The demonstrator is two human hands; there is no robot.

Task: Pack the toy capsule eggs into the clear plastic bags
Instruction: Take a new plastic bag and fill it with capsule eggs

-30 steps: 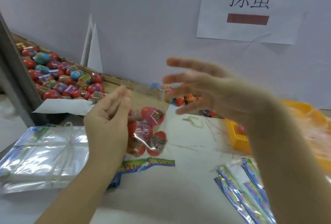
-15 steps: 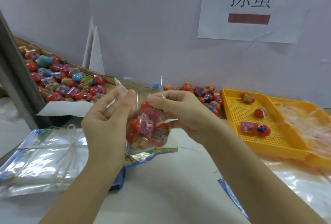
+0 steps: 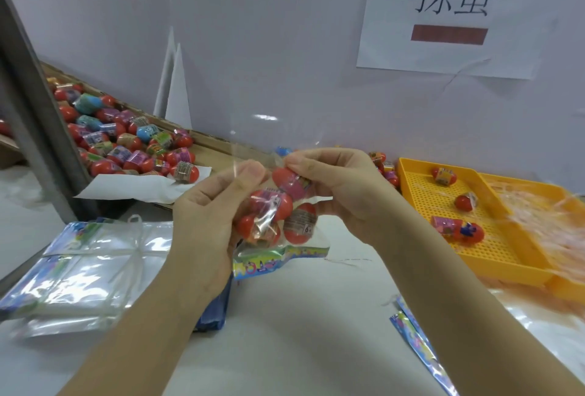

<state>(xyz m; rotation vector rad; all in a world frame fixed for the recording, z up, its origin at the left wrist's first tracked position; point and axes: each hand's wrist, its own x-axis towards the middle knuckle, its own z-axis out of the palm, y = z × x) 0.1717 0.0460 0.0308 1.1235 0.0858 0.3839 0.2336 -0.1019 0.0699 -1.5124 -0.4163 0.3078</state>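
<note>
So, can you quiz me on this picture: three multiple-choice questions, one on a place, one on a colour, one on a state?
1. What colour is the tray? A yellow; B green; C black.
2. Where is the tied stack of spare bags? A on the wall; B on the table, left of the left hand; C in a drawer.
3. The bag pinched by left and right hand is: A empty; B flat on the table; C holding eggs.
Answers: 1 A, its mesh is yellow; 2 B, it lies beside the left forearm; 3 C, red eggs show through it.
</note>
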